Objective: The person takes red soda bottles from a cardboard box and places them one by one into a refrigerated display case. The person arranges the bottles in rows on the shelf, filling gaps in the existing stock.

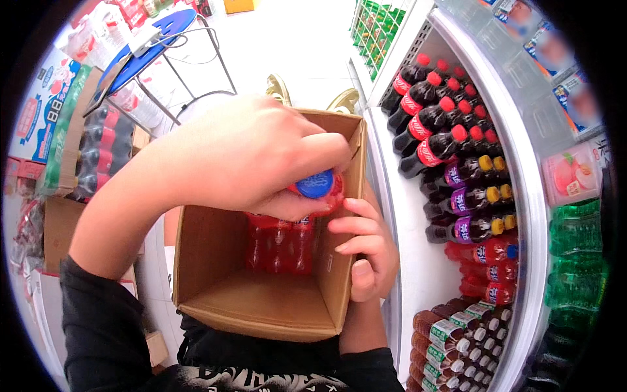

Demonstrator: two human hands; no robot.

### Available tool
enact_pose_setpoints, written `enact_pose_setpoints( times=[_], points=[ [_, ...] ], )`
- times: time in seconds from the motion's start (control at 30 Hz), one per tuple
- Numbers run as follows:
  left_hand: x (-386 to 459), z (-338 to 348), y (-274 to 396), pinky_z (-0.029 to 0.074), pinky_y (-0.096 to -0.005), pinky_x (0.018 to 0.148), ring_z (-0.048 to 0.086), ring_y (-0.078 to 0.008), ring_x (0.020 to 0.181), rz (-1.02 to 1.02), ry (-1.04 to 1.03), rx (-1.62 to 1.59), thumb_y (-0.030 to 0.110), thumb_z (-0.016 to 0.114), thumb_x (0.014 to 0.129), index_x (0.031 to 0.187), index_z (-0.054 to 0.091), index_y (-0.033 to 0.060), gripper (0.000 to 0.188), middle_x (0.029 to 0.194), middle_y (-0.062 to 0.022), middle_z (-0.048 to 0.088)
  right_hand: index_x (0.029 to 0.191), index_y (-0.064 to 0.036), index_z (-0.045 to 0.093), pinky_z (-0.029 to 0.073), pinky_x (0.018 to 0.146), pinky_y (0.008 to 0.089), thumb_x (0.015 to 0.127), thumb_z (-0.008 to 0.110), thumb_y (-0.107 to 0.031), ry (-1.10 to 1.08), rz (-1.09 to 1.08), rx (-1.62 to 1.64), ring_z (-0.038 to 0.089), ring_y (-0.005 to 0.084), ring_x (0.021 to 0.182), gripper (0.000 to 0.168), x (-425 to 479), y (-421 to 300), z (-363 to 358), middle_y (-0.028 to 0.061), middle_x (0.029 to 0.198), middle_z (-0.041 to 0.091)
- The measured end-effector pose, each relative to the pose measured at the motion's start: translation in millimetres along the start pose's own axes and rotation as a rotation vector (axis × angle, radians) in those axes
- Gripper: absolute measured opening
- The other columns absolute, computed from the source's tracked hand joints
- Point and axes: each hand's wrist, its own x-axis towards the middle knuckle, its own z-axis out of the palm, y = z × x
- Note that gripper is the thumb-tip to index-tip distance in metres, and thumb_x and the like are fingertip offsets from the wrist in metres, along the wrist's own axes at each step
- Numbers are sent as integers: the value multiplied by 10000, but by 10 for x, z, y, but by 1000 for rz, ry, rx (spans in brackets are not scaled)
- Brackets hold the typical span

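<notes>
My left hand (274, 157) reaches across the open cardboard box (250, 299) and grips a red drink bottle by its upper part. The bottle's blue cap (315, 183) shows between my fingers; most of its body is hidden. Several red drink bottles (279, 245) stand together at the box's far end, partly covered by my left hand. My right hand (367, 245) curls around the right rim of the box, fingertips pointing inward. The box is in front of my torso with its opening facing up.
On the right, an open cooler (411, 274) holds cola bottles (431, 117), yellow-capped dark bottles (463, 203), red bottles (490, 272) and white-capped brown bottles (450, 338). A blue stool (147, 54) with a corded white device stands at the upper left, near packed bottles (105, 147). Shoes (343, 100) show beyond the box.
</notes>
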Motion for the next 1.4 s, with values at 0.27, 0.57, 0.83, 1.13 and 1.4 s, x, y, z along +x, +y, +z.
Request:
enact_pose_setpoints(
  times=[0.27, 0.57, 0.83, 1.13, 1.4],
  points=[
    [86, -40, -15, 516, -355, 532, 654, -263, 614, 187, 285, -197, 244, 836, 719, 898, 656, 102, 291, 681, -48, 622, 1428, -33, 457, 502, 1020, 426, 678, 946, -329, -124, 343, -252, 599, 384, 1193, 943, 384, -274, -54, 246, 1359, 527],
    [118, 212, -119, 472, -340, 498, 609, -232, 556, 197, 444, -310, 333, 895, 691, 937, 671, 110, 401, 633, -11, 565, 1247, -64, 619, 533, 945, 404, 578, 928, -221, -92, 603, -347, 666, 341, 1073, 753, 537, -357, 143, 139, 1166, 649],
    [160, 355, -400, 433, -301, 484, 580, -196, 497, 119, 636, -344, 332, 902, 738, 889, 667, 103, 361, 583, -7, 557, 1331, -47, 468, 407, 1070, 532, 669, 911, -433, 85, -17, -164, 653, 321, 1036, 885, 535, -305, 152, 158, 1132, 682],
    [215, 505, -361, 508, -381, 567, 658, -278, 590, -76, 560, -259, 146, 768, 850, 847, 632, 92, 147, 636, -76, 627, 1506, -120, 412, 359, 915, 463, 656, 931, -586, 11, -420, -337, 496, 269, 1070, 1100, 266, -1414, -416, 60, 1218, 571],
    [253, 550, -313, 483, -345, 544, 612, -254, 544, 17, 608, -306, 65, 777, 830, 835, 604, 58, 173, 623, -82, 599, 1344, -59, 489, 527, 945, 422, 689, 916, -239, 353, 245, -781, 643, 267, 1055, 803, -532, -1308, -964, 157, 1181, 642]
  ],
)
